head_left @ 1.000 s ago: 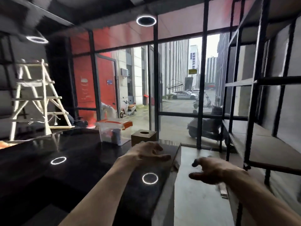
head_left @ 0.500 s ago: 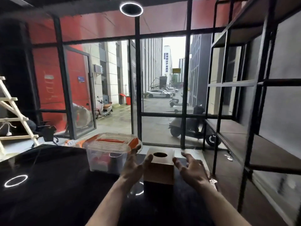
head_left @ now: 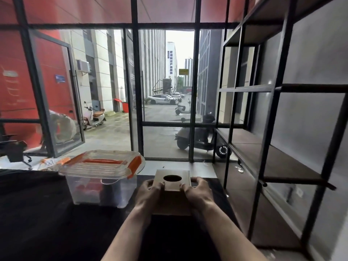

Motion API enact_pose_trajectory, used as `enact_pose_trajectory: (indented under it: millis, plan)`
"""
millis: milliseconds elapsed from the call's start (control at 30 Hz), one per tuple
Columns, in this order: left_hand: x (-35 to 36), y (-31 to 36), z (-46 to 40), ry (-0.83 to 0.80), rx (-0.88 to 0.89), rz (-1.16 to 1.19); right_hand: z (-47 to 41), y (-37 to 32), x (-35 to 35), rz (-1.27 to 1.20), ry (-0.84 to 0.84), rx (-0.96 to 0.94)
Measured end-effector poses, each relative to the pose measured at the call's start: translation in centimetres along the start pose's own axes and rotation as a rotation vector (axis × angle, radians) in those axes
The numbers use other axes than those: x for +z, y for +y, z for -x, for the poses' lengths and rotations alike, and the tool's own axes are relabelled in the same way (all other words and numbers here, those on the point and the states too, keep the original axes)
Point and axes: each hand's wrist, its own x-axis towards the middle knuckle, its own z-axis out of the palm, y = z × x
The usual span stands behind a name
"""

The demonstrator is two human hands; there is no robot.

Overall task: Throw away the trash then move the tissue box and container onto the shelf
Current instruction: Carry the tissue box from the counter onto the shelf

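A brown cube-shaped tissue box (head_left: 172,180) with a round hole in its top stands near the far right corner of the black table (head_left: 37,213). My left hand (head_left: 148,194) grips its left side and my right hand (head_left: 197,193) grips its right side, fingers wrapped over the top edges. Just left of the box sits a clear plastic container (head_left: 101,181) with an orange-clipped lid and some red contents inside. The black metal shelf (head_left: 278,161) with brown boards rises on the right.
A glass wall with black frames (head_left: 135,91) stands behind the table. Between table and shelf runs a narrow gap of floor (head_left: 239,204). A dark object (head_left: 15,151) and an orange-white packet (head_left: 50,162) lie at the far left.
Both hands have closed in from beside the tissue box onto its two sides. The view has moved nearer to the table's far end and tilted downward.
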Motion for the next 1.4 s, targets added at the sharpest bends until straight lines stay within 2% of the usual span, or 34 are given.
enact_pose_trajectory:
  millis: [133, 267, 633, 833, 1100, 1400]
  plan:
    - [2.5, 0.5, 2.9, 0.014, 0.021, -0.010, 0.9, 1.1, -3.4, -0.008, 0.000, -0.019]
    - [8.0, 1.7, 6.9, 0.003, 0.029, 0.029, 1.5, 3.3, -9.4, -0.011, 0.058, -0.035]
    - [31.6, 1.9, 17.6, -0.048, 0.048, 0.018, 0.5, 13.5, -33.2, 0.022, 0.152, -0.054]
    - [40.6, 2.3, 19.4, -0.118, 0.039, -0.007, -1.5, 17.3, -41.3, -0.024, 0.172, -0.016]
    - [47.5, 1.3, 13.8, -0.135, 0.022, -0.010, -9.6, 20.0, -44.1, -0.027, 0.158, -0.004]
    - [52.3, 1.9, -3.4, -0.074, 0.029, 0.022, -28.2, 18.1, -40.6, -0.012, 0.087, -0.038]
